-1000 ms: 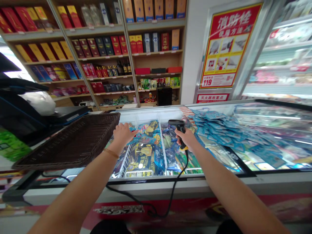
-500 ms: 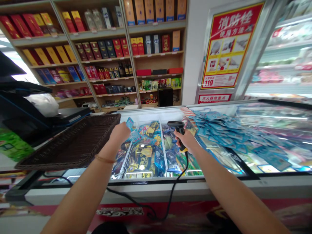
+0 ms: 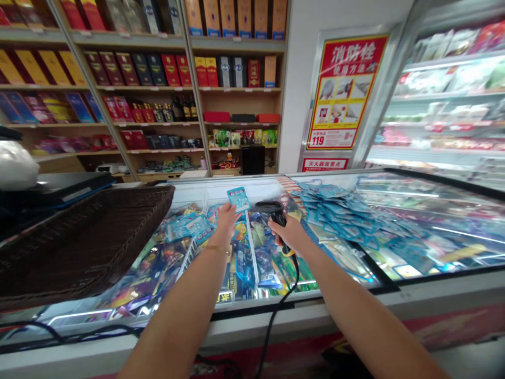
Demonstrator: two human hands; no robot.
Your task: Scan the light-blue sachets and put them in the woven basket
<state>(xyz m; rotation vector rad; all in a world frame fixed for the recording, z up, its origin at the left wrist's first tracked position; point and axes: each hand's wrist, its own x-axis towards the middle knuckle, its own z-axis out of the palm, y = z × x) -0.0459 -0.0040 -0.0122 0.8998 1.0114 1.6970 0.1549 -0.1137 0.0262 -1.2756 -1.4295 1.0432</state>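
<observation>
White-walled, the freezer (image 3: 189, 192) carries a pile of blue packets (image 3: 339, 210) on its right side. My right hand (image 3: 292, 234) has its fingers wrapped around the black scanner (image 3: 277, 216), best held steady; my left hand (image 3: 226, 218) pinches a single blue packet (image 3: 238, 199) just left of the scanner, and I'd turn its printing squarely toward the scanner's head, fingers off any code.

Left grip (image 3: 225, 223) is hiding the lower corner of the blue packet (image 3: 239, 199), whose markings are proving too small to read; right grip (image 3: 291, 232) is partly covering the scanner (image 3: 270, 206); wicker basket (image 3: 118, 266) is running past the left edge, cable (image 3: 296, 273) past the bottom, and right-hand shelves (image 3: 445, 96) are blurring.
</observation>
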